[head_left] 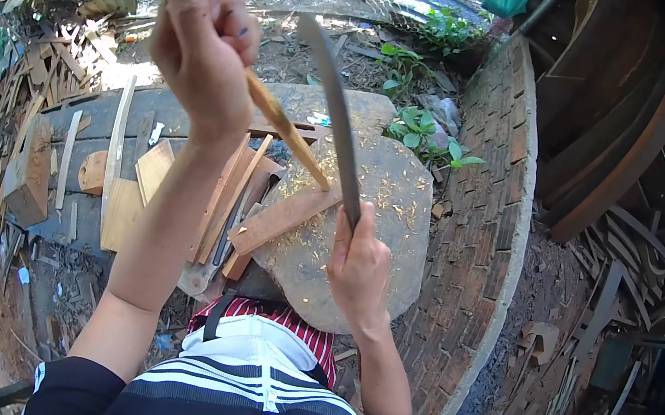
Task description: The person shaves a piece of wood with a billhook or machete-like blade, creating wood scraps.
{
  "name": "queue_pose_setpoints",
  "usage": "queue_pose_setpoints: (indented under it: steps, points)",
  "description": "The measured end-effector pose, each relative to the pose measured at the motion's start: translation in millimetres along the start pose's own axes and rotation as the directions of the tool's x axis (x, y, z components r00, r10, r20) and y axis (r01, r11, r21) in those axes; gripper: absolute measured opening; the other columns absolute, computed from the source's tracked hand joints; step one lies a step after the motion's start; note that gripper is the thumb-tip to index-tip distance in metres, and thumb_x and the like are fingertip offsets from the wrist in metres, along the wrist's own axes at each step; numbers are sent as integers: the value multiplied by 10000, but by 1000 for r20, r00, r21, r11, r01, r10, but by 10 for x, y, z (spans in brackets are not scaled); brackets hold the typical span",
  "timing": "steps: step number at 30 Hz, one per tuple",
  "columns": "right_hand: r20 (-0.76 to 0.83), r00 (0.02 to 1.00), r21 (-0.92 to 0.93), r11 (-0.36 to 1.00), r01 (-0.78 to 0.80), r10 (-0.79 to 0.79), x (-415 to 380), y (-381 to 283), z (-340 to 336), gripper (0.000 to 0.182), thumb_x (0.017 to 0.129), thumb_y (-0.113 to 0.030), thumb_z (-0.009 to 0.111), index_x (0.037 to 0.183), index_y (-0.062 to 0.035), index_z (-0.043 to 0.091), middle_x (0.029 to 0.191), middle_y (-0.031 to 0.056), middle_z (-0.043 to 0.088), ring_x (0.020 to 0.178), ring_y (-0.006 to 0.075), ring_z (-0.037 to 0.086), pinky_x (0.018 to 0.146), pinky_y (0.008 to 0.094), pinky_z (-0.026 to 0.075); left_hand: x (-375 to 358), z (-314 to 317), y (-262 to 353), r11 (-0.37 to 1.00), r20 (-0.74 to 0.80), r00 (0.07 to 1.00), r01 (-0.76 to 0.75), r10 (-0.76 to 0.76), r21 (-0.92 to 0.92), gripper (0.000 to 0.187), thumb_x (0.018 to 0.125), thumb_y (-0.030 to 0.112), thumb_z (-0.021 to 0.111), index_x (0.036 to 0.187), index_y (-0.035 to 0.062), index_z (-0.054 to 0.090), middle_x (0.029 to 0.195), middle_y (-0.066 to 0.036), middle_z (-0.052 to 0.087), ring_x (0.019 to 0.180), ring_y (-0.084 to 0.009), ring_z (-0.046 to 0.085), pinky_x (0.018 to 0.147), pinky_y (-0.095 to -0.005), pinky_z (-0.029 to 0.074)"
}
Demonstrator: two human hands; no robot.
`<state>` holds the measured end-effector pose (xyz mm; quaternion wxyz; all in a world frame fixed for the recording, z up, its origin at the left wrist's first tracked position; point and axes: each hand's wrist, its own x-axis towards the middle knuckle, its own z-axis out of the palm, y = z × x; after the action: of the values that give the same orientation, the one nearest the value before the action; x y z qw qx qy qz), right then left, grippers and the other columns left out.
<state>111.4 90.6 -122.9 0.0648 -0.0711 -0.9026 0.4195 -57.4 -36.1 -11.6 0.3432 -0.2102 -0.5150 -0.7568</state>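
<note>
My left hand [206, 52] is closed round the upper end of a thin wooden stick [284, 127], which slants down to the right. Its lower tip meets a reddish wooden block [285, 220] lying on a round chopping stump [385, 252]. In my right hand [361, 274] is the handle of a long, dark, curved blade [336, 103]. The blade points up and away, just right of the stick. Pale wood shavings [388, 198] are scattered over the stump.
Left of the stump, wooden pieces [124, 209] and a large block [30, 176] lie on a dark bench [93, 144]. A low brick wall [478, 218] curves along the right. Curved planks [637, 155] stand beyond it. Green plants [418, 131] grow behind the stump.
</note>
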Motion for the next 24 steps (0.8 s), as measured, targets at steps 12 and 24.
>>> queue_pose_setpoints:
  steps: [12, 24]
  points:
    - [-7, 987, 45, 986, -161, 162, 16, 192, -33, 228, 939, -152, 445, 1091, 17, 429, 691, 270, 590, 694, 494, 564, 535, 572, 407, -52, 116, 68, 998, -21, 999, 38, -39, -45, 417, 981, 380, 443, 661, 132, 342, 507, 63, 330, 400, -8, 273, 355, -199, 182]
    - [-17, 977, -2, 977, -214, 214, -63, 711, 363, 366, 949, -196, 437, 1227, 37, 401, 645, 299, 568, 674, 471, 595, 550, 534, 441, -34, 84, 28, 999, -58, 998, 33, -31, 23, 471, 972, 501, 364, 689, 124, 365, 519, 58, 335, 411, -11, 261, 362, -197, 178]
